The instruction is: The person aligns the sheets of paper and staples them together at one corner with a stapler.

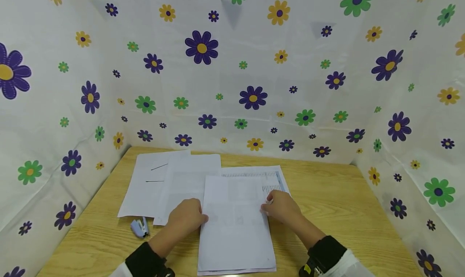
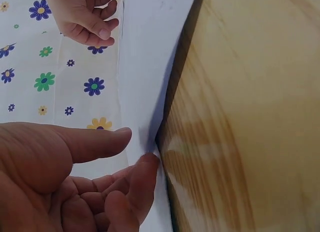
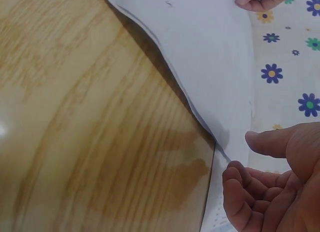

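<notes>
A small stack of white paper sheets (image 1: 236, 240) lies in front of me in the head view, with faint print showing through the top page. My left hand (image 1: 187, 216) holds the stack's left edge, its thumb over the paper. At the opposite edge my right hand (image 1: 283, 207) grips the sheets between thumb and curled fingers. Both wrist views show the paper edge (image 2: 162, 105) bowed slightly off the table, with the fingertips at it. In the right wrist view more than one layer of paper (image 3: 170, 62) shows along the edge.
Left of the stack, more white sheets (image 1: 192, 164) overlap, one carrying two thin dark lines. A light-blue stapler (image 1: 139, 227) sits below them. Behind the stack lies a printed page (image 1: 250, 172) with a blue strip. Flower-patterned cloth (image 1: 232, 75) surrounds the wooden table (image 1: 327, 196).
</notes>
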The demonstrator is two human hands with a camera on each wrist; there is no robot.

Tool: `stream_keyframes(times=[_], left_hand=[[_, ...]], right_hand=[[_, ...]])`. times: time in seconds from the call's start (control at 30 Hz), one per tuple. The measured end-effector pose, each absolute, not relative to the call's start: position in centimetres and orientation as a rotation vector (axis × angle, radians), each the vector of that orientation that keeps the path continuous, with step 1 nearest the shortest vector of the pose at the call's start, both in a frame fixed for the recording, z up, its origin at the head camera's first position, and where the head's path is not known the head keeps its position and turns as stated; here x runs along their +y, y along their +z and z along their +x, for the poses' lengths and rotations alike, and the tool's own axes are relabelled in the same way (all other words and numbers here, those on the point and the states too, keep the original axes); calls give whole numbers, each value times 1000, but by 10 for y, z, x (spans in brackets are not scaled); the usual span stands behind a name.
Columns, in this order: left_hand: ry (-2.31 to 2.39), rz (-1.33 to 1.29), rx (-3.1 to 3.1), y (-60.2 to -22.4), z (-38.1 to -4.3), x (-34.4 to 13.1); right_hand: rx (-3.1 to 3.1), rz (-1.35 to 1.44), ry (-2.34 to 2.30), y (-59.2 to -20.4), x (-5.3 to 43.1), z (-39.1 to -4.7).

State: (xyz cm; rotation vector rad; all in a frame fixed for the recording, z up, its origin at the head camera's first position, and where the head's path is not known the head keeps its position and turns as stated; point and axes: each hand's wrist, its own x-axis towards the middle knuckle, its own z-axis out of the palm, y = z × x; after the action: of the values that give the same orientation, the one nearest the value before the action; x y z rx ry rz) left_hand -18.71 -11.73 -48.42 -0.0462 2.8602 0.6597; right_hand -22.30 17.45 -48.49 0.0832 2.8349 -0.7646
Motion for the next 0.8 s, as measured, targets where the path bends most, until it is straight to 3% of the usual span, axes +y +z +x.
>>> stream_keyframes(times=[0.8], left_hand=[[813, -46, 2763, -483, -192, -116]], right_hand=[[2725, 139, -914, -493, 172, -224]])
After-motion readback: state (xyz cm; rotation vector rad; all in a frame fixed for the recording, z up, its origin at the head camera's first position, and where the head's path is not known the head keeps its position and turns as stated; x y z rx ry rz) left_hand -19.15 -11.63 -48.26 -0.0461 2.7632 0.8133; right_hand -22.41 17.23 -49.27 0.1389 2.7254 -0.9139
